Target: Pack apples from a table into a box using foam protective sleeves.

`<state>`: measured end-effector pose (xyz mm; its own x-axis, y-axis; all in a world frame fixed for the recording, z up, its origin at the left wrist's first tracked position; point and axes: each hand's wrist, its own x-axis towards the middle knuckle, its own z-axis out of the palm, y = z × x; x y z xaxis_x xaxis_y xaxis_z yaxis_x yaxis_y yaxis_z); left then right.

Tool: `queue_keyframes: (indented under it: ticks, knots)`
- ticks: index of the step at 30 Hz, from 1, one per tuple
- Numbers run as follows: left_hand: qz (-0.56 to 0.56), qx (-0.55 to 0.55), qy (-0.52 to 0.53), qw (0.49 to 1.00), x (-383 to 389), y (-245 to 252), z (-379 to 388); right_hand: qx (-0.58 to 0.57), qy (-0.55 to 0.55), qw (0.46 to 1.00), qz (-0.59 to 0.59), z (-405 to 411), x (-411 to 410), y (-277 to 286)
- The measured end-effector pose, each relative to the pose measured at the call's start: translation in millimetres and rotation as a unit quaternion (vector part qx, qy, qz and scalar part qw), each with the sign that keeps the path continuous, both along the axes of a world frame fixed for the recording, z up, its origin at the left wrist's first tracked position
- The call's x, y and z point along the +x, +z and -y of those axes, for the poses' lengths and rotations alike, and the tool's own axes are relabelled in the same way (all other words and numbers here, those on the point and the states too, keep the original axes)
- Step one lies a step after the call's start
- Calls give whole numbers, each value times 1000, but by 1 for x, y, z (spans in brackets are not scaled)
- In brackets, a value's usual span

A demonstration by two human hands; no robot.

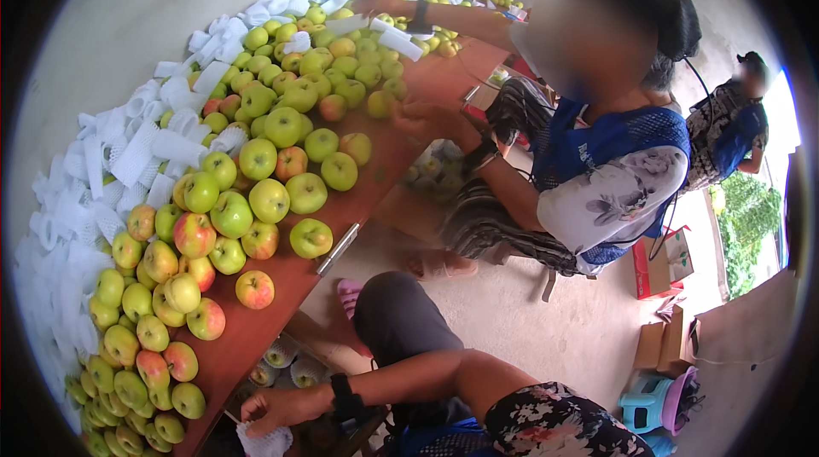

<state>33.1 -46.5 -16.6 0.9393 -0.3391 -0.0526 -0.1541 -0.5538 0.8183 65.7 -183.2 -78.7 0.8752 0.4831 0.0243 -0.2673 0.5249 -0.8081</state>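
Observation:
My right hand (281, 411) is low in the picture, past the front edge of the table. Its fingers hold a white foam net sleeve (265, 439); whether an apple sits inside it cannot be told. Beyond the hand, apples in foam nets (307, 369) lie below the table's edge, partly hidden by my forearm. My left hand is out of view. On the reddish-brown tabletop (246, 329) rests a large heap of green and red-blushed apples (192, 233). Loose foam net sleeves (134, 143) are piled behind them along the wall.
A co-worker (608, 156) sits at the same table, one hand among the apples and the other by its edge. A metal latch (339, 249) marks that edge. Another person (729, 118) stands farther off. Cardboard boxes (665, 342) and a blue plastic stool (643, 402) stand on the floor.

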Motion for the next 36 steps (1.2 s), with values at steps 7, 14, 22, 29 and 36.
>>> queue_keyframes:
  ticks: [7,14,22,29,36]
  knots:
    - [-65,-28,-49,996,2,-43,-14,-69,-12,998,6,3,-2,5]
    - [-221,-582,36,782,6,-58,-32,-14,30,992,-118,3,-7,5]
    - [-214,-571,102,786,-16,-1,-28,97,121,966,-205,0,-24,33]
    - [-316,-523,37,791,-39,8,-26,113,107,982,-106,9,-17,31]
    - [-90,-423,-1,902,-36,8,-34,93,111,986,-79,-11,-37,13]
